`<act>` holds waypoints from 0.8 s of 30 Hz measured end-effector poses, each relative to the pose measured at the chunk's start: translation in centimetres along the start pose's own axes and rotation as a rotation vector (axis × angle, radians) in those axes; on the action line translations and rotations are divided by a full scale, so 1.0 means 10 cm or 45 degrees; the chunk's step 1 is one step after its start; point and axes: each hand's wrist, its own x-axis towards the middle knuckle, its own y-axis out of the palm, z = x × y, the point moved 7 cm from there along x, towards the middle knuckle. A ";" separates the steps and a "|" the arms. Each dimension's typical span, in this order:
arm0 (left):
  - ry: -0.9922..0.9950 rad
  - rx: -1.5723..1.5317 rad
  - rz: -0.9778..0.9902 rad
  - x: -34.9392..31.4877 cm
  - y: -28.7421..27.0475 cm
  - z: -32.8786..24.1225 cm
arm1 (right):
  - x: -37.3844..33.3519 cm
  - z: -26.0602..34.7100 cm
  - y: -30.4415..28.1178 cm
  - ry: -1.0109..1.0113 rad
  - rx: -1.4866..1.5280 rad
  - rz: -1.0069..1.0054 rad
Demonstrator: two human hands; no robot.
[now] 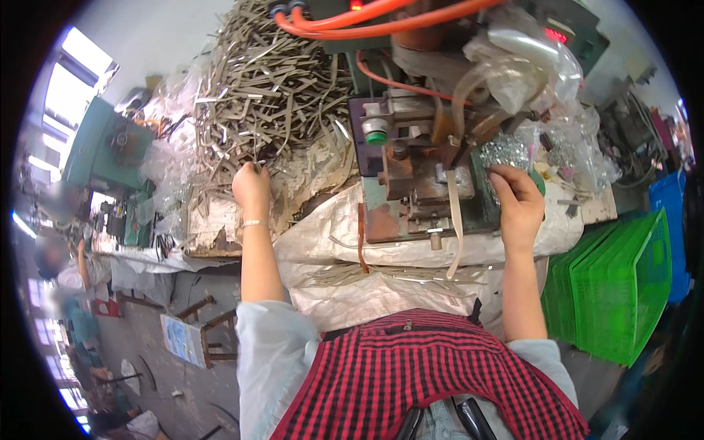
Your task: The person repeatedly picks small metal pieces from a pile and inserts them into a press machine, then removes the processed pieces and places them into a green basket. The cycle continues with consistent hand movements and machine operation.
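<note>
My left hand (252, 189) is at the near edge of a large heap of thin metal strips (275, 88), its fingers pinched around the end of a strip. My right hand (521, 205) is to the right of a bench press (418, 176), with curled fingers beside a pile of small shiny metal parts (507, 150). Whatever those fingers hold, if anything, is too small to make out. One pale flat strip (455, 220) runs from the press's die block down over the bench's front edge. A green button (376, 136) sits on the press's left side.
Orange hoses (367, 29) cross above the press. Plastic bags (513, 66) hang and lie at the back right. More strips (396, 276) rest on the sheeting in front of me. Green crates (609, 286) stand at the right, a stool (194, 337) at the left. Other people are in the left background.
</note>
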 end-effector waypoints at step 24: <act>0.991 -1.744 -0.207 -1.38 -2.01 -2.27 | -0.21 0.84 0.63 0.031 0.488 0.258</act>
